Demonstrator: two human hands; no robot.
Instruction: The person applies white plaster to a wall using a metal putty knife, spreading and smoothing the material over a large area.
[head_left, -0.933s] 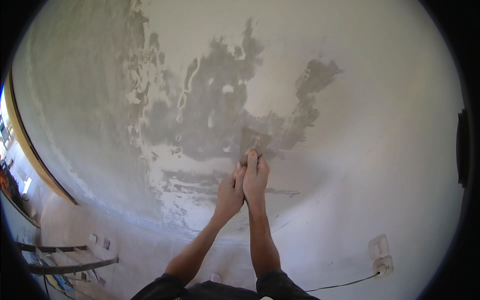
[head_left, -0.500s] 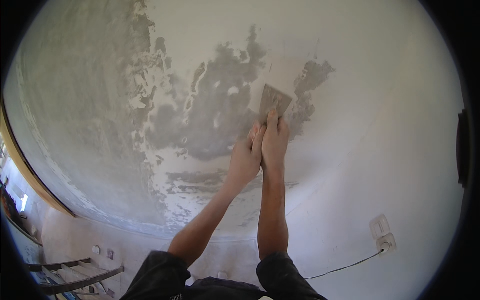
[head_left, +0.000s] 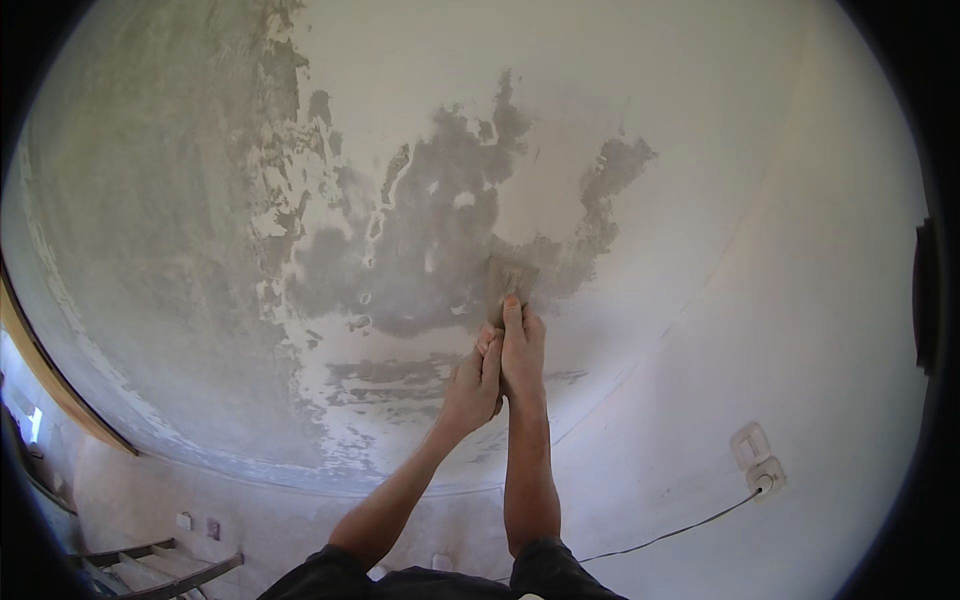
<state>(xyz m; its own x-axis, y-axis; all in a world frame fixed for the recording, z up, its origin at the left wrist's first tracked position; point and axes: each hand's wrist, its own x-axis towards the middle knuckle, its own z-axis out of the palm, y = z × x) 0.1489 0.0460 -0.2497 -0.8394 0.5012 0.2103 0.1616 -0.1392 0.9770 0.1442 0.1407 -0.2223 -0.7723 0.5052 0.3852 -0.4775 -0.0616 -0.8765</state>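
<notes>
Scraper (head_left: 513, 272) against the patchy plaster surface (head_left: 690, 180), gripped by the right hand (head_left: 523, 352).
Its flat blade points away from the person at the lower right of the large grey patch (head_left: 430, 265), the right thumb lying along its base; the left hand (head_left: 470, 395) presses close beside the right, fingers together, though whether it also grips the hidden handle I cannot tell.

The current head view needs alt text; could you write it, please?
A person's left hand and right hand together hold a broad-bladed scraper up to a patchy grey-and-white surface; a ladder shows lower left, a plugged-in cable lower right.
</notes>
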